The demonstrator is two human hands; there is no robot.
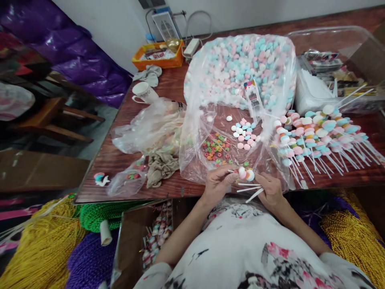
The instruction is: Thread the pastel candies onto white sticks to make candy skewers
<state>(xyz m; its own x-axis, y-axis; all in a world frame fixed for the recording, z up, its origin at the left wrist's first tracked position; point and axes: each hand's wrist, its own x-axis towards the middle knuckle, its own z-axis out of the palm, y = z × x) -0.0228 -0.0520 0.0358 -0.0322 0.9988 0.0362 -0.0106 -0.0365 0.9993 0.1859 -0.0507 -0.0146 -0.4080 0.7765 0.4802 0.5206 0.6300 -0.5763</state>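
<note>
Close to the table's front edge, my left hand (221, 182) pinches the left end of a short candy skewer (246, 174) with pink, white and orange pieces. My right hand (270, 192) is closed around several white sticks (254, 189) that point left, its fingertips at the skewer's other end. Just beyond my hands, colourful candy rings (215, 147) and loose pastel round candies (244, 134) lie on clear plastic. To the right is a pile of finished-looking candy skewers (320, 134) with white sticks.
Behind lies a large clear bag of pastel candies (234, 68), a small printed packet (253, 98) against it. A plastic tub (319, 96) stands at back right. Leftward are a mug (144, 93), a plastic bag (147, 126), a crumpled cloth (162, 168) and an orange tray (158, 63).
</note>
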